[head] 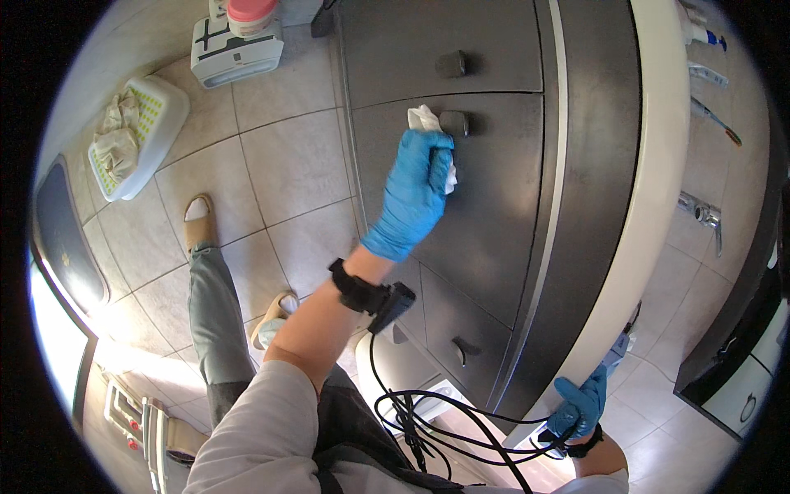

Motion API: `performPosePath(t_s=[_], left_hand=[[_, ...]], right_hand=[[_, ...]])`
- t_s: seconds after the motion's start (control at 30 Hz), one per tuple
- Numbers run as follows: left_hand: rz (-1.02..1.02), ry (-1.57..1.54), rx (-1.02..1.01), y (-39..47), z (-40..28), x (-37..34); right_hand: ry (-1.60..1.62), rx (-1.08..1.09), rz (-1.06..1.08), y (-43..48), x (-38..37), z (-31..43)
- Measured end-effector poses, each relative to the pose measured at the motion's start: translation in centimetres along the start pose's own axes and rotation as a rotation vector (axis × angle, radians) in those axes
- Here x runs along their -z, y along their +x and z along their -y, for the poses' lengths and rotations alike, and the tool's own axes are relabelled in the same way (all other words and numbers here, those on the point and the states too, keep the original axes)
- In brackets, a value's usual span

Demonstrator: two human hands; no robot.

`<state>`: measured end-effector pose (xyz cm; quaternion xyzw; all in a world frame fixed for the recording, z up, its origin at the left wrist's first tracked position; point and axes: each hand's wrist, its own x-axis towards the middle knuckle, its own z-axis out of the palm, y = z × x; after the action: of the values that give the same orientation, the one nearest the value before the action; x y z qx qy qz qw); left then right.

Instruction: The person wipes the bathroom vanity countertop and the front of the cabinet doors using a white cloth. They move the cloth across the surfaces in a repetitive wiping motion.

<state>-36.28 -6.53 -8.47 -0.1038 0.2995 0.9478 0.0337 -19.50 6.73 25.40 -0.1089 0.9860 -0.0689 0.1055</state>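
Note:
My left hand (pixel 416 191), in a blue disposable glove, is closed around a crumpled white cloth or wipe (pixel 424 117). It is at a dark grey cabinet front (pixel 487 210), right beside a dark drawer knob (pixel 455 123). Cloth shows above and below the fist; whether it touches the knob I cannot tell. Low on the right, my right hand (pixel 579 401), also gloved in blue, rests at the edge of a cream countertop (pixel 657 154). A grey-blue object (pixel 617 353), partly hidden, lies by its fingertips.
Black cables (pixel 444 401) loop between my wrists. A second knob (pixel 450 63) and a curved handle (pixel 460 352) protrude from the cabinet. Beyond the countertop appear a chrome faucet (pixel 703 213) and a toothbrush (pixel 716 120). A white basket (pixel 133 142) stands on the tiled floor (pixel 296 154).

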Motion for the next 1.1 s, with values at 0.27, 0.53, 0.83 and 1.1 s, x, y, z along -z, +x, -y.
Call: performPosePath(t_s=[0.27, 0.53, 0.83, 1.1], left_hand=[[-0.08, 1.184, 0.349, -6.9, 14.3, 16.5], [-0.413, 0.245, 0.289, -4.5, 6.3, 12.9], [0.048, -0.283, 0.391, -2.9, -1.5, 5.7], [-0.359, 0.273, 0.169, 1.0, 1.1, 4.2]], right_hand=[[0.013, -0.075, 0.067, 0.3, 0.5, 0.5], [-0.01, -0.004, 0.09, 0.0, 0.5, -0.2], [-0.031, 0.006, 0.099, 0.0, 0.6, -0.3], [-0.03, 0.0, 0.02, 0.1, 0.0, 0.1]])
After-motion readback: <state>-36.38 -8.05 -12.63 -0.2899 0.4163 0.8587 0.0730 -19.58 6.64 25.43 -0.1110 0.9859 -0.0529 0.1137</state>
